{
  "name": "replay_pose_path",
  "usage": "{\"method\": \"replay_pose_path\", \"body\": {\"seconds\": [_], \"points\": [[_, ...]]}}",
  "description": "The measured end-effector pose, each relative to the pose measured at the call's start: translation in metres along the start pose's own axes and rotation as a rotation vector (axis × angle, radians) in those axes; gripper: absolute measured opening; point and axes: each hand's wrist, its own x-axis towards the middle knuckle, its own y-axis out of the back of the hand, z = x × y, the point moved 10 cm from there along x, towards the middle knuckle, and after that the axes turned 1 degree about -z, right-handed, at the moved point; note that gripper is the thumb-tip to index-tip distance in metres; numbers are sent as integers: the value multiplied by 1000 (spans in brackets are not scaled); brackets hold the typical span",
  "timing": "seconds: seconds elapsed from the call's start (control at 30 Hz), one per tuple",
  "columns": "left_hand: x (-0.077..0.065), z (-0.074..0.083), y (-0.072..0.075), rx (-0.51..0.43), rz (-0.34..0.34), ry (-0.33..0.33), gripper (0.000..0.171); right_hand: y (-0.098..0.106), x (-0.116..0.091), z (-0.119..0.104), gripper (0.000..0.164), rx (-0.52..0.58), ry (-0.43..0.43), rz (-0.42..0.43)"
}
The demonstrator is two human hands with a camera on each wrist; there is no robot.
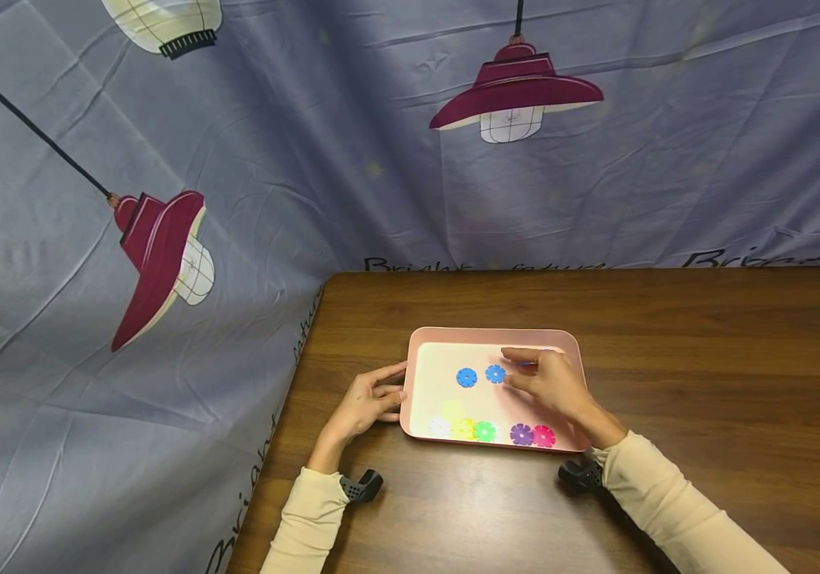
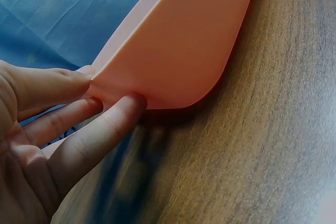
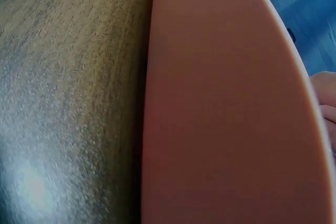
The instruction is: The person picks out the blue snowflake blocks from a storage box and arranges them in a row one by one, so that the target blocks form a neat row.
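My left hand (image 1: 361, 405) rests its fingertips against the outer left wall of a pink tray (image 1: 408, 426). In the left wrist view, the straight fingers (image 2: 86, 148) touch the tray wall (image 2: 173, 51) at and below its rim. Over the tray's right half, my right hand (image 1: 552, 387) has thumb and forefinger spread apart. Its thumb tip lies right beside a blue notched disc (image 1: 495, 374); another blue disc (image 1: 467, 378) lies to the left. More blue shows partly hidden under the fingers. The right wrist view has the tray's outer wall (image 3: 226, 108) covering most of the hand.
Along the tray's near side lie yellow discs (image 1: 463, 430), a green disc (image 1: 485, 431), a purple disc (image 1: 521, 434) and a pink disc (image 1: 543, 436), with pale ones at the left. The tray stands on a wooden table (image 1: 726, 383). A printed curtain (image 1: 352, 159) hangs behind.
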Motion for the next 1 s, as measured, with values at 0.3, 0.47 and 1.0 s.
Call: {"method": "replay_pose_path", "body": {"seconds": [0.3, 0.47, 1.0], "points": [[1, -1, 0, -17, -11, 0, 54, -8, 1, 4, 42, -37, -54, -21], [1, -2, 0, -27, -14, 4, 54, -12, 2, 3, 40, -46, -43, -21], [1, -3, 1, -39, -17, 9, 55, -22, 7, -1, 43, -96, -40, -6]]}}
